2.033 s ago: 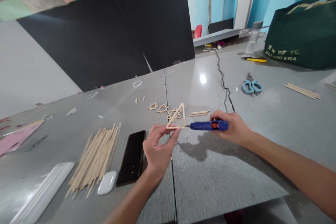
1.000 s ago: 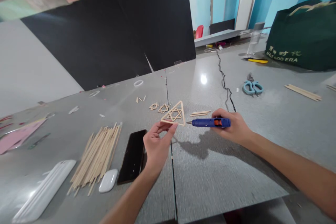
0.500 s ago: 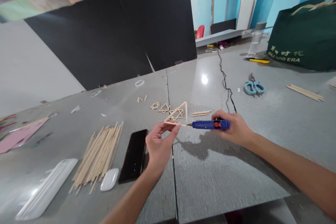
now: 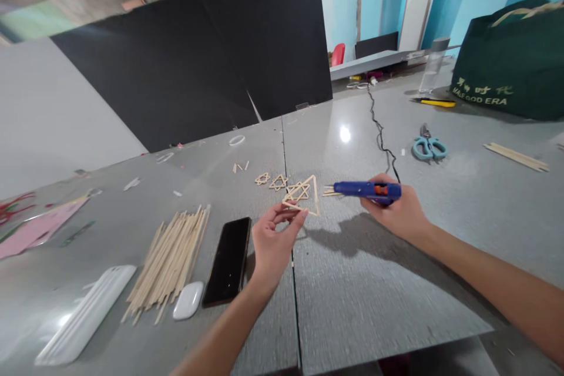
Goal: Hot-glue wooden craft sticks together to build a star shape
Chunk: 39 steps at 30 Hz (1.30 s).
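Observation:
Between thumb and fingers, my left hand pinches a triangle of thin wooden sticks, held above the table. My right hand is wrapped round a blue glue gun, its nozzle pointing left and apart from the triangle. Behind the triangle lies a wooden stick star, partly covered by it. Two smaller stick stars, a middle one and a little one, lie to its left. A few cut sticks show partly under the glue gun's nozzle.
On the left are a bundle of wooden sticks, a black phone, a white earbud case and a long white case. Blue-handled scissors, a yellow cutter, a bottle and a green bag stand or lie on the right.
The glue gun has moved up and to the right, its nozzle leaving the triangle's corner. My left hand still holds the triangle, almost in the same place.

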Each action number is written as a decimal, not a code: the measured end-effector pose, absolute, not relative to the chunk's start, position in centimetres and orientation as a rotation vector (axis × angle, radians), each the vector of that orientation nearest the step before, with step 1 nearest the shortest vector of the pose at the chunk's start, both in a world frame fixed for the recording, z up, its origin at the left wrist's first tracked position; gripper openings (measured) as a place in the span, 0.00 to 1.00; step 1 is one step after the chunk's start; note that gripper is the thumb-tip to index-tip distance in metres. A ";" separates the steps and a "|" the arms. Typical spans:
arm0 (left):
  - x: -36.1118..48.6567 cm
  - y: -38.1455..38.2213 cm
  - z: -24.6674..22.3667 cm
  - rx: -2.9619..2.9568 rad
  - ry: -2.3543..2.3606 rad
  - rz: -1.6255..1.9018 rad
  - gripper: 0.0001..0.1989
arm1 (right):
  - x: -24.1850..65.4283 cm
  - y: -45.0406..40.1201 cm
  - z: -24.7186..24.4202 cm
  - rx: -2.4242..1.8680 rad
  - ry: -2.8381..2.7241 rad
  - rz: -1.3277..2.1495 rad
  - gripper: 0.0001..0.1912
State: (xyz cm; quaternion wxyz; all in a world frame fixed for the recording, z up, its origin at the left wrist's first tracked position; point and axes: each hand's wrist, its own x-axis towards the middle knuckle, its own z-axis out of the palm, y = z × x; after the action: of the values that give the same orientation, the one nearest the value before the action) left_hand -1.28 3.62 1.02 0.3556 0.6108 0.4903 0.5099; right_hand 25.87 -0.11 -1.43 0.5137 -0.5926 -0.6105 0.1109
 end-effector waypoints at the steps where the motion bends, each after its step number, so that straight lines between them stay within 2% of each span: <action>1: -1.4 3.8 0.8 1.571 1.267 1.279 0.16 | 25.9 0.1 -1.4 -1.427 -1.396 0.256 0.12; 6: -1.5 4.3 0.1 1.428 1.169 0.961 0.31 | 27.0 1.5 -2.5 -1.337 -1.143 0.267 0.17; 9: -1.4 4.1 0.4 1.303 1.075 0.683 0.32 | 28.0 2.6 -3.6 -1.396 -1.128 0.257 0.18; 11: -1.4 4.0 0.8 1.261 1.024 0.527 0.32 | 28.7 3.2 -4.3 -1.462 -1.160 0.185 0.22; 17: -1.8 4.2 1.4 1.289 1.056 0.403 0.43 | 30.1 4.5 -6.0 -1.623 -1.380 -0.115 0.29; 21: -2.2 4.5 1.1 1.475 1.104 0.277 0.50 | 31.0 4.6 -6.4 -1.969 -1.580 -0.250 0.32; 24: -2.3 5.1 0.4 1.663 1.204 0.359 0.44 | 31.7 4.7 -6.3 -2.160 -1.607 -0.249 0.30; 28: -2.4 6.2 -0.7 1.862 1.117 1.001 0.21 | 32.3 4.9 -5.9 -2.227 -1.571 -0.247 0.27; 30: -2.8 6.7 -1.1 1.941 1.039 1.183 0.15 | 32.5 5.0 -5.8 -2.252 -1.554 -0.245 0.26; 34: -3.6 7.2 -1.5 1.994 1.071 1.217 0.09 | 32.4 5.3 -5.9 -2.269 -1.528 -0.231 0.24; 39: -4.1 7.8 -2.0 1.999 1.174 1.304 0.08 | 32.3 5.7 -6.1 -2.242 -1.501 -0.198 0.23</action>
State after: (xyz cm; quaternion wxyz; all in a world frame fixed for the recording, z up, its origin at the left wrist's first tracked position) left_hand -4.06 7.84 -2.00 0.2389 0.7298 0.4286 0.4761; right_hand 32.25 5.74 -6.08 0.2166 -0.8090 -0.5417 -0.0715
